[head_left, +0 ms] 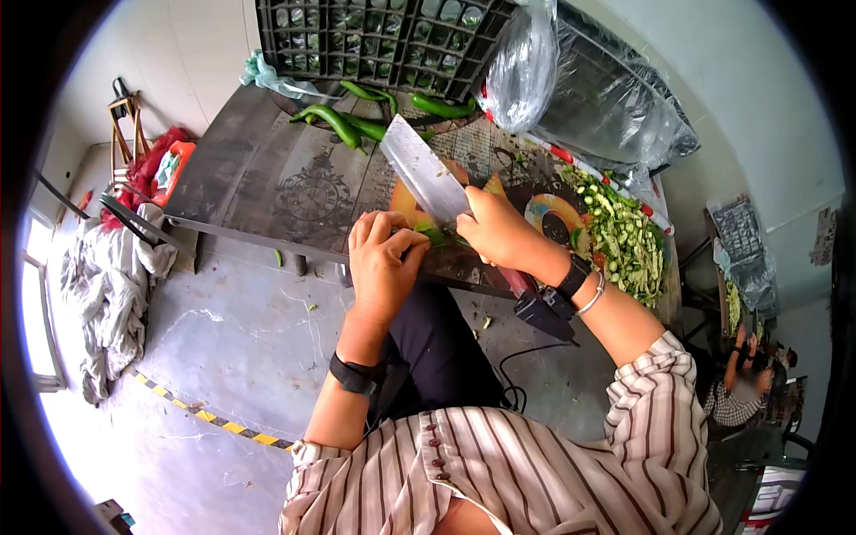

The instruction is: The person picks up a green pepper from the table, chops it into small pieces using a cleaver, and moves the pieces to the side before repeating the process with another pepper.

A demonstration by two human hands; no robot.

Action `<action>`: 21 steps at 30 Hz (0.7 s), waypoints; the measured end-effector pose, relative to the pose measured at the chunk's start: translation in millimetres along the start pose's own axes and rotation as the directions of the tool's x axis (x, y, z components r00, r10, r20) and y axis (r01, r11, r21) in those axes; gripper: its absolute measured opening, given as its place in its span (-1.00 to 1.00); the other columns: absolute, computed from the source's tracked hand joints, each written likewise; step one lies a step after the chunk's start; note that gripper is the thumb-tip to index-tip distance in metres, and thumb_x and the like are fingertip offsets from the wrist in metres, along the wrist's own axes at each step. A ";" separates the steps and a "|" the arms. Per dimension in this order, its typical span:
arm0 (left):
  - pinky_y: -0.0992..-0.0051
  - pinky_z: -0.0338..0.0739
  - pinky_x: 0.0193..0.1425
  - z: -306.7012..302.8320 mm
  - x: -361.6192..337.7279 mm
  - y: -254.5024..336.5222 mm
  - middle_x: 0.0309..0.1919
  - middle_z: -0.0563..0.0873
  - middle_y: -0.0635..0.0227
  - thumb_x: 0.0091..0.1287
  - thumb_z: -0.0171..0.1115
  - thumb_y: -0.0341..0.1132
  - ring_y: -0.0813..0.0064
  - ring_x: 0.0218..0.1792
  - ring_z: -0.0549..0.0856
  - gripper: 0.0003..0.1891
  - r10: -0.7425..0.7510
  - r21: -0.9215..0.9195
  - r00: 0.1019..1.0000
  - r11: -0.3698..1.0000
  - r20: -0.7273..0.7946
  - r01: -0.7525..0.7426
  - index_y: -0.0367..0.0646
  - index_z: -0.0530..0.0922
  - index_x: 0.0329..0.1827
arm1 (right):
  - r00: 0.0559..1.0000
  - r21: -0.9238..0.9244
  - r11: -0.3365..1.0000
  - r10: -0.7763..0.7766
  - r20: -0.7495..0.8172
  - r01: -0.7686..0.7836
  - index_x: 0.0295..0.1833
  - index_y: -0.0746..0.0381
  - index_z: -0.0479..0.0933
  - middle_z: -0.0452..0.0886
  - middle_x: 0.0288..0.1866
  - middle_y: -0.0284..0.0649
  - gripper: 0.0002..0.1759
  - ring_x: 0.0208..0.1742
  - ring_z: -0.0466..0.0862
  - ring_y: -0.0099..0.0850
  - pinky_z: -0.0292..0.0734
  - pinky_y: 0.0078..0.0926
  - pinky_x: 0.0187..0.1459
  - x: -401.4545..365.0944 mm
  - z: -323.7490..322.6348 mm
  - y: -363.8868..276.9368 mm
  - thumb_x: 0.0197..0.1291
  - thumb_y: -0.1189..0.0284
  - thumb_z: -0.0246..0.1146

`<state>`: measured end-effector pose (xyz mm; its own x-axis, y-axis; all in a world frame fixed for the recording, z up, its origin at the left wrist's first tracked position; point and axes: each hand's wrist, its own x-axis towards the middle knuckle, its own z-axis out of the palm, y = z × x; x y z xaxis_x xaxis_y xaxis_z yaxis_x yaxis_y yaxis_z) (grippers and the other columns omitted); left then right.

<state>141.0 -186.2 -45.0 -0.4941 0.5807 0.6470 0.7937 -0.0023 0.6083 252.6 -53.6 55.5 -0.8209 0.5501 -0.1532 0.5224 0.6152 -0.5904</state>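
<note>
My right hand [502, 228] grips a cleaver [426, 176], its broad blade slanting up and to the left over the table. My left hand [385, 260] is curled at the table's front edge, with fingertips pinched on a green pepper [432, 234]. Most of that pepper is hidden by the fingers and blade. Just beyond the cleaver's tip, whole green peppers [337, 127] lie on the dark patterned table [259, 178]. Right of my right hand spreads a heap of chopped green pepper [624, 239].
A black plastic crate [379, 45] with green contents stands at the back. Beside it are a clear plastic bag [524, 76] and a plastic-wrapped dark tray [606, 98]. White cloth [111, 294] lies on the left. Another person [744, 388] is at the far right.
</note>
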 end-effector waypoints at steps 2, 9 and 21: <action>0.27 0.38 0.18 -0.9 -0.1 1.0 -0.22 0.62 0.43 -0.02 0.47 -0.36 0.24 0.02 0.55 -0.88 -0.006 -0.005 1.000 1.000 0.010 0.006 -0.07 0.73 -0.40 | 0.997 0.033 0.998 -0.057 -0.052 0.059 -0.19 0.52 0.41 0.59 -0.40 0.26 -0.74 -0.28 0.67 0.12 0.53 -0.05 -0.23 -5.3 -2.7 5.3 0.21 0.46 0.10; 0.29 0.38 0.17 0.8 -0.5 0.2 -0.22 0.63 0.43 -0.02 0.47 -0.37 0.25 0.00 0.55 -0.88 -0.019 -0.004 1.000 1.000 0.004 0.019 -0.07 0.73 -0.40 | 0.999 -0.046 0.999 -0.027 0.024 0.028 -0.22 0.47 0.38 0.58 -0.37 0.25 -0.76 -0.25 0.63 0.17 0.51 -0.02 -0.18 -30.4 -7.5 -8.8 0.23 0.45 0.11; 0.28 0.39 0.16 0.3 -0.1 0.7 -0.23 0.63 0.45 -0.02 0.47 -0.36 0.26 0.00 0.56 -0.89 -0.039 -0.012 0.999 0.999 0.008 0.039 -0.06 0.71 -0.42 | 0.992 -0.181 0.983 0.007 0.128 0.016 -0.25 0.44 0.37 0.58 -0.39 0.28 -0.80 -0.23 0.62 0.22 0.51 0.05 -0.21 -17.3 -4.2 -14.0 0.21 0.48 0.15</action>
<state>141.6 -186.0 -44.9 -0.5220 0.5870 0.6188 0.7694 0.0108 0.6387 260.5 -69.4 69.8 -0.8400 0.4776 -0.2575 0.5420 0.7161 -0.4398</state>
